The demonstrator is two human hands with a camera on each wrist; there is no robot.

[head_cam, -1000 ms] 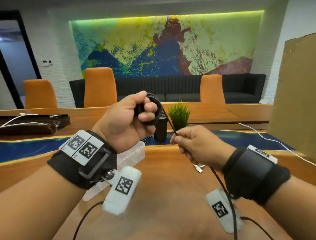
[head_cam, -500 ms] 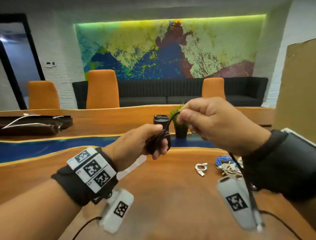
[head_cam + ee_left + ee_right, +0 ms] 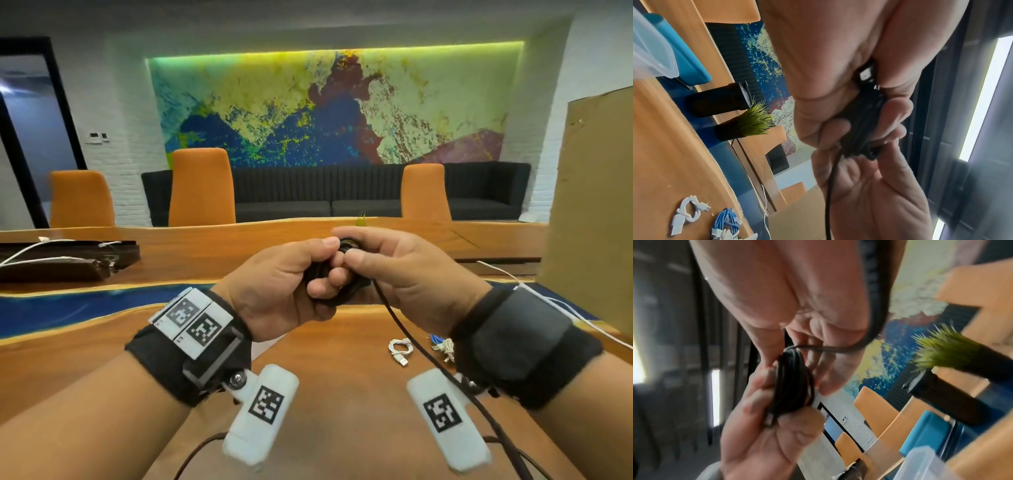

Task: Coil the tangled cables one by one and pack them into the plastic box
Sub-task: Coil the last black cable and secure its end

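My left hand (image 3: 323, 268) grips a small coil of black cable (image 3: 346, 294) in front of me, above the wooden table (image 3: 342, 428). My right hand (image 3: 346, 245) meets it from the right and pinches the cable at the top of the coil. The loose black tail (image 3: 404, 329) hangs from the coil down past my right wrist. The left wrist view shows the coil (image 3: 859, 129) pressed between my thumb and fingers, a plug end showing. The plastic box (image 3: 651, 48) stands on the table to the left; my left wrist hides it in the head view.
A coiled white cable (image 3: 400, 349) and a blue and white tangle (image 3: 442, 346) lie on the table to the right. A potted grass plant (image 3: 748, 125) and a black cylinder (image 3: 719, 100) stand behind. Cardboard (image 3: 596, 205) rises at the right; a dark tray (image 3: 68, 260) sits far left.
My right hand, which had drawn the tail up above the coil, has come down onto the coil. Both hands now hold it together, lower and nearer the middle.
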